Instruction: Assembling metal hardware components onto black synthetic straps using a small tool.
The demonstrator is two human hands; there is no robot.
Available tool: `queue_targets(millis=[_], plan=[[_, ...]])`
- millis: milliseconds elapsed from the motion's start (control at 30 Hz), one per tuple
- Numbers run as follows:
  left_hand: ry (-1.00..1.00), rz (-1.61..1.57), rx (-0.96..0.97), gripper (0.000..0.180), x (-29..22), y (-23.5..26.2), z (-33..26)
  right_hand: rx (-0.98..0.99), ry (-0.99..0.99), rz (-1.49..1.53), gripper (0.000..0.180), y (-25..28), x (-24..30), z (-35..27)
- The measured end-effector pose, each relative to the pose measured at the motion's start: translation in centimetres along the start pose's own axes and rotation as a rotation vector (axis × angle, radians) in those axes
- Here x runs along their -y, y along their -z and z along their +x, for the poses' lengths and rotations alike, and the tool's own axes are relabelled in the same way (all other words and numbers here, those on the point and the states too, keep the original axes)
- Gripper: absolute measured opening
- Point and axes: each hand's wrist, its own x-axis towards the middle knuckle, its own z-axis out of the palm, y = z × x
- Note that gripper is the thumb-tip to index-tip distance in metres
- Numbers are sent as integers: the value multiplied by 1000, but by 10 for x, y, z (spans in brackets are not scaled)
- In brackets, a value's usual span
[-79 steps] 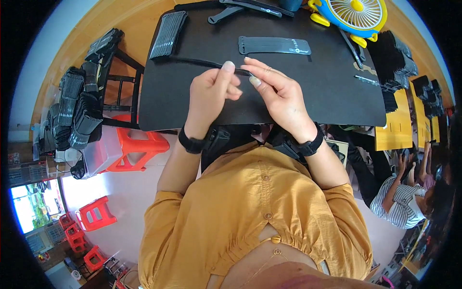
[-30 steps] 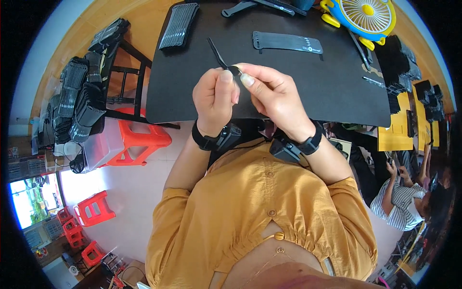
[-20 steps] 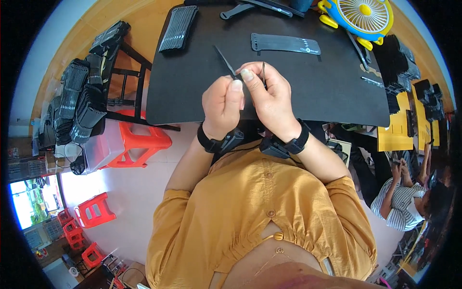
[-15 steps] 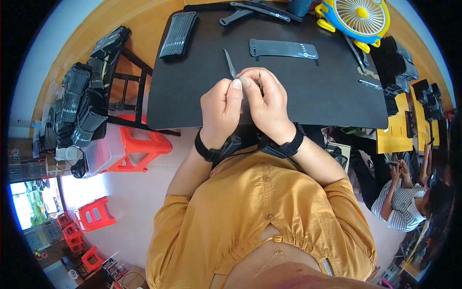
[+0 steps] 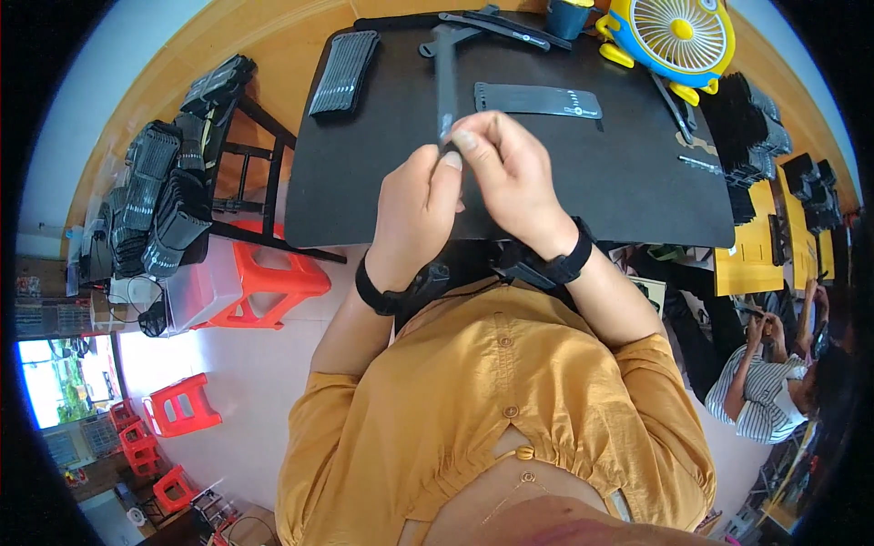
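Observation:
A thin dark strip (image 5: 445,86) stands nearly upright above a black mat (image 5: 382,173), pointing away from me. My left hand (image 5: 414,209) and my right hand (image 5: 510,177) are pressed together just above the mat's near edge, and both pinch the strip's lower end between fingertips. A flat black strap piece (image 5: 537,100) lies on the mat beyond my right hand. A ribbed black bundle (image 5: 342,73) lies at the mat's far left.
A yellow and blue desk fan (image 5: 678,36) stands at the far right of the table. Black stacked parts (image 5: 756,127) lie to its right. A black rack (image 5: 168,200) loaded with dark bundles and an orange stool (image 5: 269,282) stand on my left. A seated person (image 5: 774,373) is at lower right.
The strip went from lying flat across the mat to being lifted and swung upright. Both hands drew closer together and nearer to my body.

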Motion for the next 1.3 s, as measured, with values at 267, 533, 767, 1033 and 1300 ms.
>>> queue_targets(millis=[267, 533, 767, 1033, 1300], plan=[[-115, -16, 120, 25, -3, 5, -2, 76, 252, -27, 17, 15, 12, -2], [-218, 104, 353, 27, 5, -2, -17, -217, -168, 343, 21, 54, 17, 28], [58, -156, 262, 23, 9, -18, 14, 68, -221, 399, 19, 44, 18, 13], [151, -136, 381, 23, 2, -12, 12, -177, -351, 641, 20, 79, 7, 20], [125, 291, 148, 24, 42, 63, 9, -816, -113, 716, 21, 269, -66, 21]])
